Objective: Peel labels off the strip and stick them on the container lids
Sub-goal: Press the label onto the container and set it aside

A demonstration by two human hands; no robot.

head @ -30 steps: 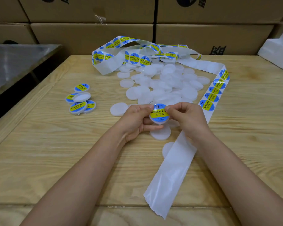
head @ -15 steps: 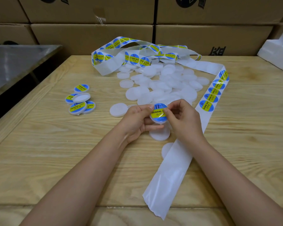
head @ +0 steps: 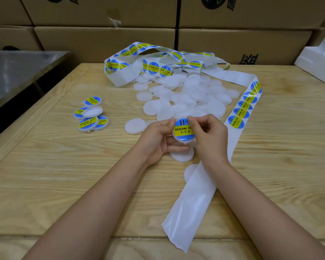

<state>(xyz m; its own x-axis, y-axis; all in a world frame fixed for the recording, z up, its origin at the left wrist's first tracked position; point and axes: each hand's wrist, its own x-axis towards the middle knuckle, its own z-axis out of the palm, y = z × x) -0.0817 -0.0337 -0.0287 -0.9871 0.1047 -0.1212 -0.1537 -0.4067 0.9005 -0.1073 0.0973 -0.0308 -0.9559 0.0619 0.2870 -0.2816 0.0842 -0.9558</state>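
My left hand grips a round white lid just above the wooden table; a blue and yellow label covers the lid's top. My right hand has its fingers curled onto the label's right side, thumb and forefinger at its upper edge. A long white label strip runs along the right of my hands, with blue and yellow labels on its far part and bare backing near me. A pile of plain white lids lies behind my hands. One plain lid lies under them.
Several labelled lids lie grouped at the left. The tangled far end of the strip sits at the back. Cardboard boxes wall off the rear, white foam stands at the right, and a metal table is at the left.
My right fingers slid from the lid's right rim onto the label, then up to its top right edge. The lid has tilted slightly toward me. The left hand kept its grip.
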